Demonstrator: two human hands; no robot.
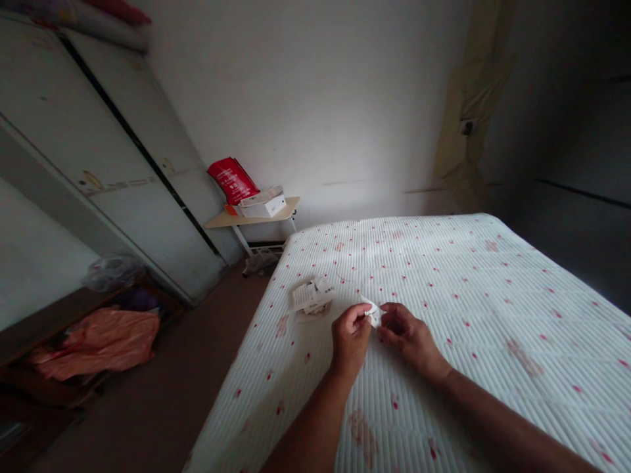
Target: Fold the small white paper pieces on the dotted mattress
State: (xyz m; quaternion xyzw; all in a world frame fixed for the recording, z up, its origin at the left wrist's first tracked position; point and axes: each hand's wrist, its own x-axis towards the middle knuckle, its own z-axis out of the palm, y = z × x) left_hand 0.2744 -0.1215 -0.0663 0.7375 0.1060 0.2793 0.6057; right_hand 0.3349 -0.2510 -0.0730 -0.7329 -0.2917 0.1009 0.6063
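Observation:
Over the bed, a small piece of white paper [374, 316] with some dark print is pinched between my two hands. My left hand [351, 333] grips its left side between thumb and fingers. On the other side, my right hand [410, 334] has its fingers curled in at the paper's edge. The paper looks folded or crumpled, but the fingers cover part of it. Left of my left hand, a small pile of printed paper pieces [312, 299] lies on the bedspread.
The quilted white bedspread [473, 289] has red dots and faint printed figures. Beyond its far left corner, a small table [224, 221] carries a red bag [233, 179] and a white box [263, 207]. At left stand a wardrobe [113, 190] and a low shelf with orange cloth [98, 345].

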